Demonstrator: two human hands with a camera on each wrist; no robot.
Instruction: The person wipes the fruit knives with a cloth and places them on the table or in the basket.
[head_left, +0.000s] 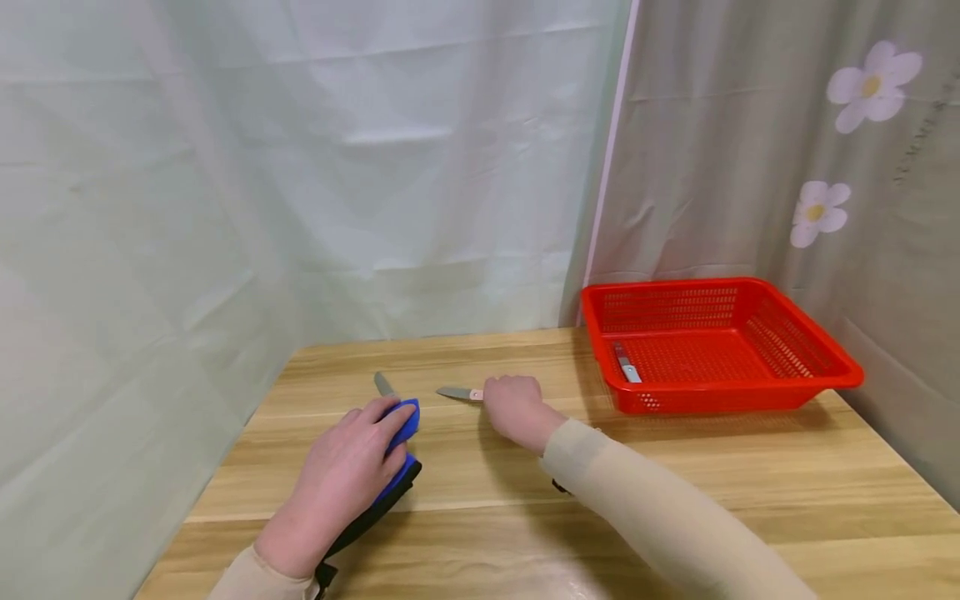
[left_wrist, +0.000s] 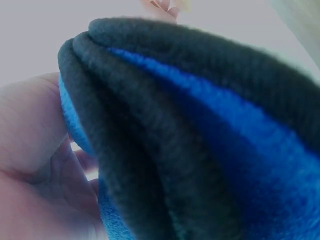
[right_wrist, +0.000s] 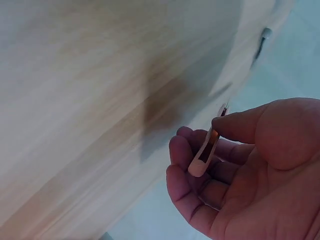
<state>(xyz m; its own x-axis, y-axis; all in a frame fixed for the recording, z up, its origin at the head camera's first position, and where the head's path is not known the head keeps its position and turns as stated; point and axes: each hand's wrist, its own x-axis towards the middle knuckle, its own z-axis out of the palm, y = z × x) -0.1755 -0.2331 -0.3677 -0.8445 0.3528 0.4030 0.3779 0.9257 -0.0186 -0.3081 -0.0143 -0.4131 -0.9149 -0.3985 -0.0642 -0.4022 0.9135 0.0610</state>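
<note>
Bunched in my left hand [head_left: 341,467] is a blue cloth [head_left: 406,427] with black edging, its folds filling much of the left wrist view [left_wrist: 280,145]. Thumb and fingers grip it low over the wooden table. Just beyond the cloth lies a second knife [head_left: 383,383], its blade showing and its lower end hidden. My right hand [head_left: 516,408] pinches the pale pink handle of a folding knife [head_left: 459,393], whose unfolded blade points left. In the right wrist view, the slotted handle [right_wrist: 204,157] sits between thumb and curled fingers.
A red perforated plastic basket [head_left: 720,387] stands at the table's back right. One knife [head_left: 627,365] with a pale handle lies inside it along the left wall. Pale curtains [head_left: 420,167] hang behind and beside the wooden table [head_left: 480,533].
</note>
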